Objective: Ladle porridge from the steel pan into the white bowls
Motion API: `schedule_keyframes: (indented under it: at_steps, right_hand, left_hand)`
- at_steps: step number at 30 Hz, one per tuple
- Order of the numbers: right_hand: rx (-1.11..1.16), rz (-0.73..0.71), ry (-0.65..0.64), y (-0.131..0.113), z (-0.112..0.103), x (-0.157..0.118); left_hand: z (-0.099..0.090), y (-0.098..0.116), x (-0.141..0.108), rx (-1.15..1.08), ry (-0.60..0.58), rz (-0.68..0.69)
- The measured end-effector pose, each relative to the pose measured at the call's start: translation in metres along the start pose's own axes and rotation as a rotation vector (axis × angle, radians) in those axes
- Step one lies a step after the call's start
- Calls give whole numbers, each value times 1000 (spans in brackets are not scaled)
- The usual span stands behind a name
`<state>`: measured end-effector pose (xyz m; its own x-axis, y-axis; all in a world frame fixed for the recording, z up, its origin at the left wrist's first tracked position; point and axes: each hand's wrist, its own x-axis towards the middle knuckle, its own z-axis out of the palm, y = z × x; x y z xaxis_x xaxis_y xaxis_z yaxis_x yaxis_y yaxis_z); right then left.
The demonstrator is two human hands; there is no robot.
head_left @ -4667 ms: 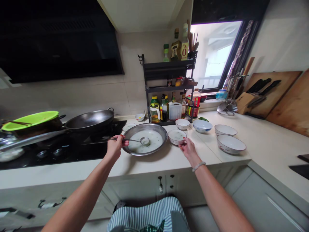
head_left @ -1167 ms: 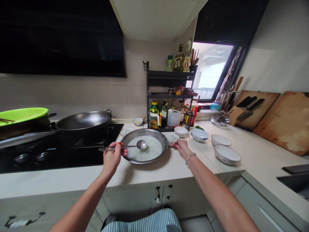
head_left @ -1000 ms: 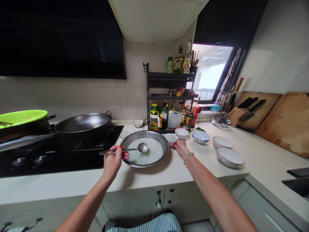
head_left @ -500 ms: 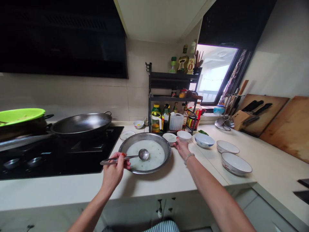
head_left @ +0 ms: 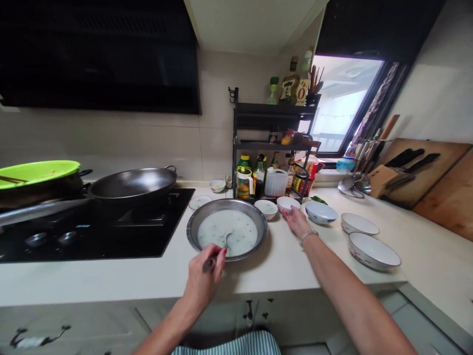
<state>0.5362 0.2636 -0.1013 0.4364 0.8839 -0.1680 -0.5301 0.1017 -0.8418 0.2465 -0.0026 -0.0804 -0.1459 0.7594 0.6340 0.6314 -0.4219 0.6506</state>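
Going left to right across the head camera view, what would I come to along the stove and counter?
Lime-green basin, wok, steel basin, white bowl at the right hand, blue-patterned bowl, pair of white bowls.

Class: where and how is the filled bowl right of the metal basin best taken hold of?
Probably by the outer wall below the rim of the filled bowl, approaching from the front right and keeping it level. It has no visible handle and holds milky liquid; the metal basin crowds its front left.
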Motion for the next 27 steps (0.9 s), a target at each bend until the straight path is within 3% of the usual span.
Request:
schedule_keyframes:
  at_steps: [3,6,20,27]
  right_hand:
    - [5,76,0,-2,0,-2]
    - [2,127,16,-6,-1,-2]
    - [-74,175,130,-24,1,-2]
    - [-86,154,41,-50,-23,-48]
  left_hand:
    - [9,12,-7,72,-1,167]
    - [16,18,-11,124,-11,223]
    - [27,14,-20,142,-186,203]
    - [19,18,-21,58,-223,146]
